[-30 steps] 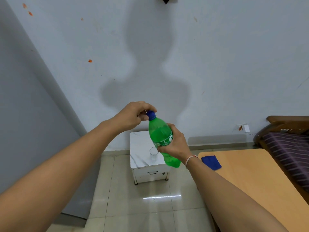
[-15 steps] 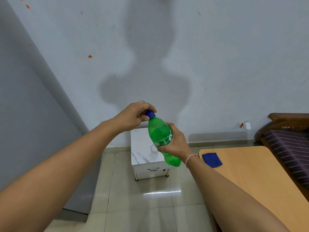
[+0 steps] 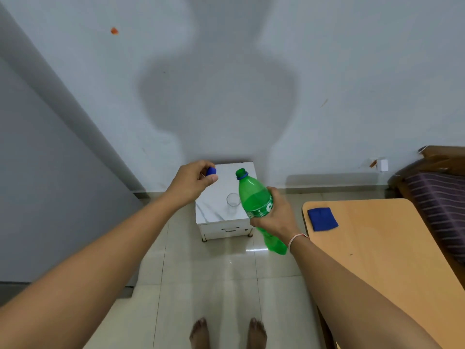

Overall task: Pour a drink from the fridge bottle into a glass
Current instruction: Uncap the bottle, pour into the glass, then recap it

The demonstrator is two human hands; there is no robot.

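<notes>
My right hand (image 3: pixel 275 214) grips a green plastic bottle (image 3: pixel 254 195) around its labelled middle, tilted with the neck up and to the left. The bottle's mouth is uncovered, with a blue ring below it. My left hand (image 3: pixel 192 181) pinches the blue cap (image 3: pixel 210 171) between thumb and fingers, a short way left of the bottle's neck. A small clear glass (image 3: pixel 232 200) stands upright on the white marble-topped cabinet (image 3: pixel 216 210), just left of the bottle in the view and farther from me.
A wooden table (image 3: pixel 382 248) stands to the right with a blue cloth (image 3: pixel 322 219) near its far left corner. A striped seat (image 3: pixel 437 197) is beyond it. A grey panel (image 3: pixel 45 197) fills the left. Tiled floor and my bare feet (image 3: pixel 227 333) are below.
The cap has come off the bottle; my left hand has pulled away to the left with it. The view has tilted down, so the floor and my feet show.
</notes>
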